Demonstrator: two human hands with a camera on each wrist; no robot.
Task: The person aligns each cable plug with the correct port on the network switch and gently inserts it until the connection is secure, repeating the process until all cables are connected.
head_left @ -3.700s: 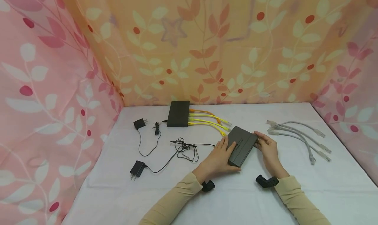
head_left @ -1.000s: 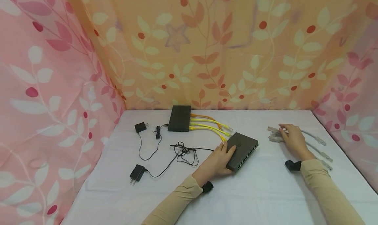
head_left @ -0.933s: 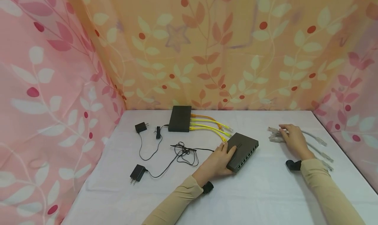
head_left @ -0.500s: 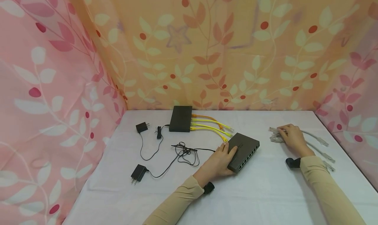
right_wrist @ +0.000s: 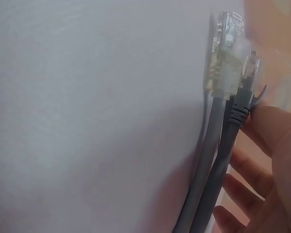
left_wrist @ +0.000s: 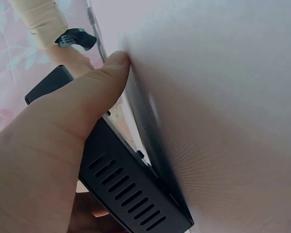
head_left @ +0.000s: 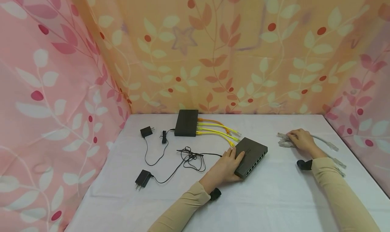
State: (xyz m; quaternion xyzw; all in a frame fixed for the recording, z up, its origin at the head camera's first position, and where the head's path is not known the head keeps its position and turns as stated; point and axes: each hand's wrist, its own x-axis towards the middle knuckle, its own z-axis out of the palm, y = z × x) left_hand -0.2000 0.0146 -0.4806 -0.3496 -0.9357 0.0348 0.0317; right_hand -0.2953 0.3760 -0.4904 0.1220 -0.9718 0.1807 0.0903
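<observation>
My left hand (head_left: 223, 166) grips the left end of a black network switch (head_left: 252, 156), whose row of ports faces right and toward me. In the left wrist view the thumb lies along one side of the network switch (left_wrist: 128, 187) and fingers curl behind its slotted end. At the right of the table my right hand (head_left: 302, 140) is at the plug ends of several grey network cables (head_left: 285, 144). The right wrist view has the thumb pressed to the boot of one grey network cable (right_wrist: 241, 108), fingers curled behind it; a clear-booted plug (right_wrist: 227, 73) lies alongside.
Farther back, a second black switch (head_left: 186, 123) has yellow cables (head_left: 216, 124) and an orange cable (head_left: 210, 120) plugged in, reaching toward the held switch. Two black power adapters (head_left: 143, 178) and a tangled black cord (head_left: 192, 157) lie on the left. Patterned curtains (head_left: 182, 56) enclose the table.
Both hands held the switch at first; my right hand has since left it for the grey cables on the right. The switch has turned so its ports show. Lately the right hand has barely shifted.
</observation>
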